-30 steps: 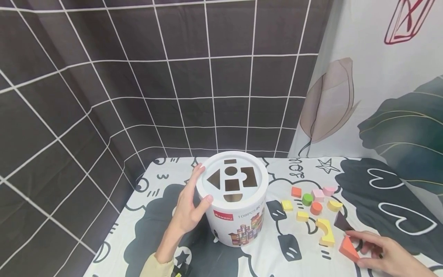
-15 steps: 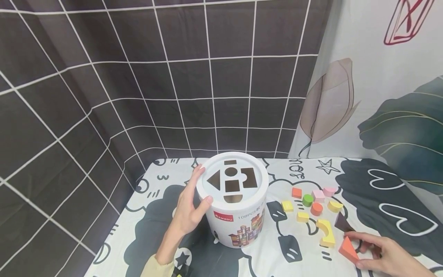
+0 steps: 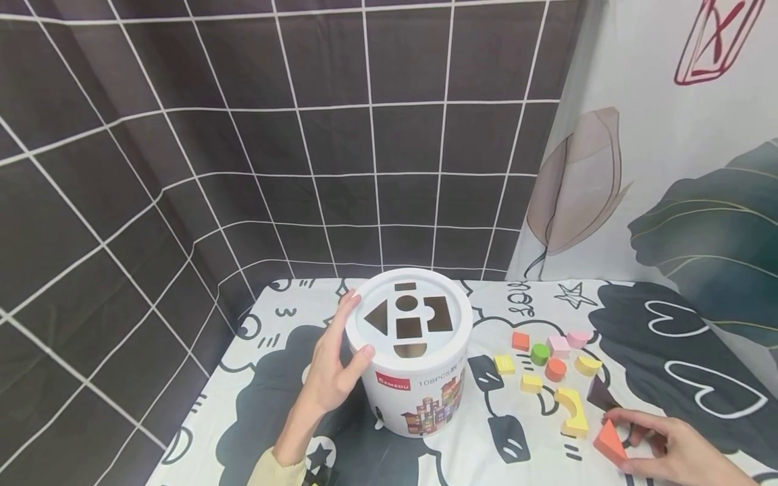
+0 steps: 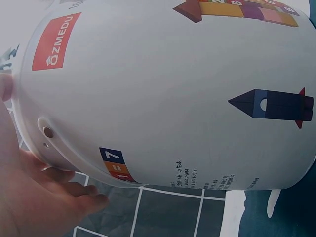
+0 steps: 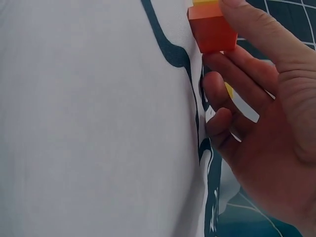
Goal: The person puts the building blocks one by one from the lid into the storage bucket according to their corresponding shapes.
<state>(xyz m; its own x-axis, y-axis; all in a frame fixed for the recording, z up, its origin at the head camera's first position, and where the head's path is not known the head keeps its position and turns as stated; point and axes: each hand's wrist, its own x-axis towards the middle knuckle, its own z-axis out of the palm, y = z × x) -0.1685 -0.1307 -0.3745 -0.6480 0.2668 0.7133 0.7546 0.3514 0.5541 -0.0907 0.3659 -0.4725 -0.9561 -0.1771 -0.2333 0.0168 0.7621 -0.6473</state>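
In the head view a white lidded bucket stands upright, printed with coloured building blocks. Cut-outs in several shapes, including a triangle and a circle, pierce its lid. My left hand rests against the bucket's left side, fingers extended along the rim and thumb on its front edge. At the lower right my right hand pinches an orange triangular block between thumb and fingers. The right wrist view shows the same orange block under the thumb. A dark triangular block lies just beyond those fingertips.
Left of the right hand lie a yellow arch block, a green cylinder, a red-orange cylinder, a pink block and several other small blocks. A patterned cloth covers the surface. Dark gridded fabric hangs behind.
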